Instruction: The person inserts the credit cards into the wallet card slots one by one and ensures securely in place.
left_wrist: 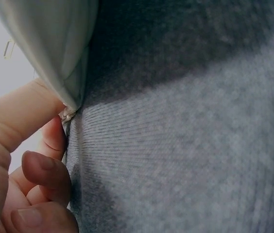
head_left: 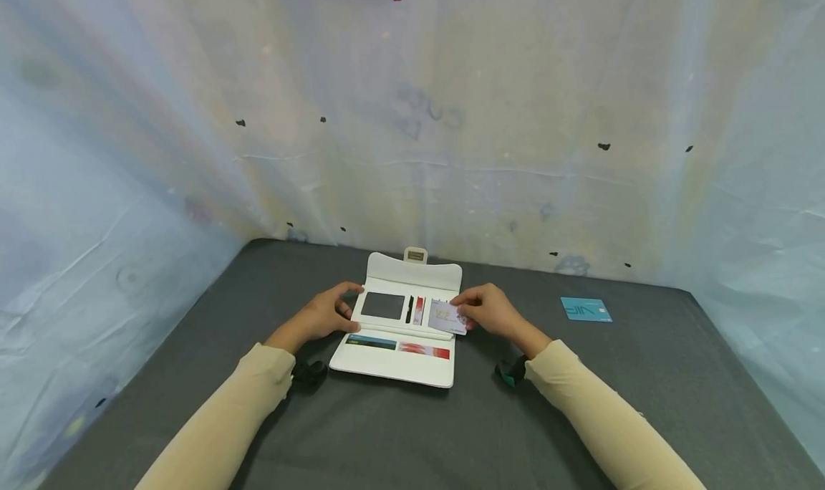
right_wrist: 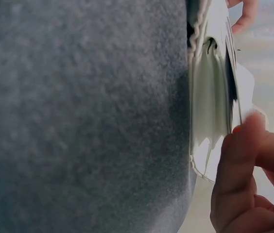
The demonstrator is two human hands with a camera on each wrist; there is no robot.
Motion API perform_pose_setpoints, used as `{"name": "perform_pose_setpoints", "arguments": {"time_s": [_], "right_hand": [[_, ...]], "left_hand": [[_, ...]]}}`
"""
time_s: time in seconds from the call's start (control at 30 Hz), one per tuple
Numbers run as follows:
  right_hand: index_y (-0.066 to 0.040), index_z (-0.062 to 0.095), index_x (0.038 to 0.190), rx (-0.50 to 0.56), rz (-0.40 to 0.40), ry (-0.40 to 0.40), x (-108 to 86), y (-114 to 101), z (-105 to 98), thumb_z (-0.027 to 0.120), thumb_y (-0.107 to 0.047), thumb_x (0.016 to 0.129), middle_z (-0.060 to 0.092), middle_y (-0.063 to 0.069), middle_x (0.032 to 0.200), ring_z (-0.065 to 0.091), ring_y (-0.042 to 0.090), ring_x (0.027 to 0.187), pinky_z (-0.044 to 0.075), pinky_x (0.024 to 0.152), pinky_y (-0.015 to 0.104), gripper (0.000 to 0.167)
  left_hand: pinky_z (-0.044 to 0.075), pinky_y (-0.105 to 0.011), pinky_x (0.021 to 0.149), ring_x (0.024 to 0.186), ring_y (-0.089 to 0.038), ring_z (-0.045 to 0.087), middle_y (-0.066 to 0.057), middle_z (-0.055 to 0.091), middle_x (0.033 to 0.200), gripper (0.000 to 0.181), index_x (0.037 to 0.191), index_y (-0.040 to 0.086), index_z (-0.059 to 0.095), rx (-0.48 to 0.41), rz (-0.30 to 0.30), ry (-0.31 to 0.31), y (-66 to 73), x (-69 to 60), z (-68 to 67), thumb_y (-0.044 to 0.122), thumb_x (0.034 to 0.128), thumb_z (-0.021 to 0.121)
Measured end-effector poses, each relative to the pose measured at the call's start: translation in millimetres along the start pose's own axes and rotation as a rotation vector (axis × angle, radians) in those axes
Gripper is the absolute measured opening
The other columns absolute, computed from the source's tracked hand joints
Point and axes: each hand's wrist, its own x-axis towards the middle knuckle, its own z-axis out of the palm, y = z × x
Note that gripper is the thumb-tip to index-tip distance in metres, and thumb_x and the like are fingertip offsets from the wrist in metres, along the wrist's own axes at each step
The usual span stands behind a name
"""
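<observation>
A white wallet [head_left: 393, 367] lies unfolded on the dark cloth, its clasp flap at the far side. My left hand [head_left: 322, 314] holds the wallet's left edge between thumb and fingers. In the left wrist view, the thumb touches the wallet's edge [left_wrist: 61, 53], and the other fingers curl below. A pale card with "VIP" lettering [head_left: 445, 318] is pinched by my right hand [head_left: 493, 310] over the wallet's right side; how far it sits in a slot cannot be told. The right wrist view shows the wallet's side folds [right_wrist: 207, 92] beside the right hand [right_wrist: 253, 179].
A blue card [head_left: 585, 309] lies apart on the dark cloth [head_left: 477, 440] to the right. Inside the wallet's near part sit a dark-blue card [head_left: 371, 342] and a red-and-white card [head_left: 424, 350]. A pale patterned curtain [head_left: 451, 117] hangs behind the table.
</observation>
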Motion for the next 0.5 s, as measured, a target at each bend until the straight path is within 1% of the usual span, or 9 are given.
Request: {"name": "perform_pose_setpoints", "arguments": {"time_s": [0.13, 0.3, 0.37, 0.5], "right_hand": [[-0.008, 0.074, 0.106, -0.068, 0.003, 0.009, 4.5, -0.6, 2.7, 0.061, -0.008, 0.092, 0.067, 0.005, 0.070, 0.054, 0.014, 0.053, 0.043, 0.050, 0.027, 0.019], [-0.010, 0.073, 0.108, -0.113, 0.006, 0.018, 5.4, -4.4, 5.6, 0.060, -0.011, 0.093, 0.064, 0.006, 0.071, 0.051, 0.013, 0.052, 0.043, 0.051, 0.027, 0.019], [-0.010, 0.071, 0.111, -0.126, -0.005, 0.021, 3.3, -5.9, 5.8, 0.060, -0.011, 0.093, 0.064, 0.007, 0.077, 0.051, 0.013, 0.056, 0.043, 0.053, 0.028, 0.021], [-0.008, 0.067, 0.118, -0.154, -0.051, 0.034, -5.1, -6.1, 4.6, 0.064, -0.014, 0.091, 0.066, 0.010, 0.096, 0.057, 0.015, 0.073, 0.047, 0.063, 0.029, 0.027]], "left_hand": [[0.042, -0.035, 0.072, 0.079, -0.020, 0.054, -0.004, 0.062, 0.090, 0.079, 0.141, 0.026, 0.044, -0.008, -0.007, 0.000, -1.2, -0.1, 0.1, 0.022, 0.0741, 0.084], [0.042, -0.035, 0.072, 0.079, -0.019, 0.054, -0.004, 0.062, 0.090, 0.078, 0.141, 0.027, 0.044, -0.009, -0.002, 0.004, -2.3, -0.2, -1.2, 0.023, 0.0744, 0.084], [0.042, -0.034, 0.071, 0.078, -0.019, 0.053, -0.004, 0.061, 0.090, 0.078, 0.141, 0.026, 0.044, -0.009, 0.008, 0.003, -2.0, -0.7, -1.5, 0.023, 0.0747, 0.084], [0.041, -0.034, 0.071, 0.078, -0.019, 0.053, -0.004, 0.061, 0.090, 0.077, 0.141, 0.025, 0.043, -0.013, 0.020, -0.006, -0.4, -2.0, -1.5, 0.023, 0.0756, 0.083]]}}
